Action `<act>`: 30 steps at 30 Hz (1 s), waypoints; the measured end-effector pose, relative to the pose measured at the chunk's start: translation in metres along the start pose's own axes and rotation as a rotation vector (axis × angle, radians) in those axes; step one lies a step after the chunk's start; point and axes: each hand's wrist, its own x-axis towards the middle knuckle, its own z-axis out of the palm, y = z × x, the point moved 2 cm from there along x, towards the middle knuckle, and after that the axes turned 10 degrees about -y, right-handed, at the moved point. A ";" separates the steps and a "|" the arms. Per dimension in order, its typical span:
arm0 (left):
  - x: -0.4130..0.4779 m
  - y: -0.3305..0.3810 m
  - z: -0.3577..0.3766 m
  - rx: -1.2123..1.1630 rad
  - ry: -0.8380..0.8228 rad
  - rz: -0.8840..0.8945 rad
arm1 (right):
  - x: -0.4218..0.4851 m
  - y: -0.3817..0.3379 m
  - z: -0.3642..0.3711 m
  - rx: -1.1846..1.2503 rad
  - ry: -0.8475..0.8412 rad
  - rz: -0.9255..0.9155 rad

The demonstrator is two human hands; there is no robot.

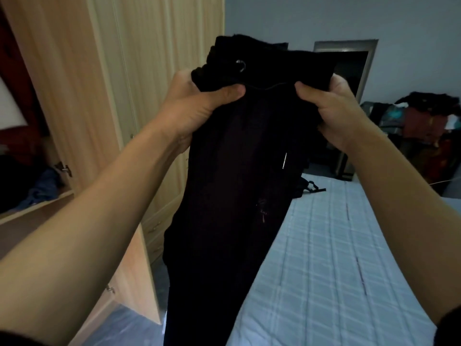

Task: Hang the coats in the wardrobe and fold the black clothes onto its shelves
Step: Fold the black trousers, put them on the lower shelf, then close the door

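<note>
a: both hands closed on the black trousers [232,196]; left hand [197,106] bunches the waistband at its left side, thumb pressed over the front, fingers wrapped behind; right hand [331,106] pinches the other side, thumb on the near face, fingers hidden behind the cloth.

b: where does the garment sit?

a: held up in mid-air in front of the person, waistband at the top, the rest hanging straight down past the frame's lower edge; a metal eyelet [241,65] shows near the top, and a thin cord runs across between the two thumbs; a small metal tip [284,160] hangs lower on the front.

b: surroundings?

a: wardrobe [104,96] to the left, pale wood, its near door open; inside, a shelf [32,208] with blue cloth [42,188] lying on it; contents deeper in too dark to tell.

b: right side?

a: bed [336,258] with a pale blue checked cover, below and right of the hanging trousers; a dark strapped item [308,187] lies at its far end; a heap of mixed clothes [424,116] sits by the far wall, well apart from the hands.
</note>
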 end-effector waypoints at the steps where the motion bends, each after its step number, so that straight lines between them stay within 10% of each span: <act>1: 0.002 -0.005 -0.002 0.024 0.017 -0.012 | 0.002 0.005 -0.001 -0.049 -0.004 0.022; 16: 0.096 -0.137 -0.019 -0.069 0.042 -0.159 | 0.063 0.101 -0.053 -0.093 0.133 0.094; 30: 0.306 -0.456 -0.006 0.111 0.115 -0.385 | 0.207 0.378 -0.213 -0.157 0.315 0.295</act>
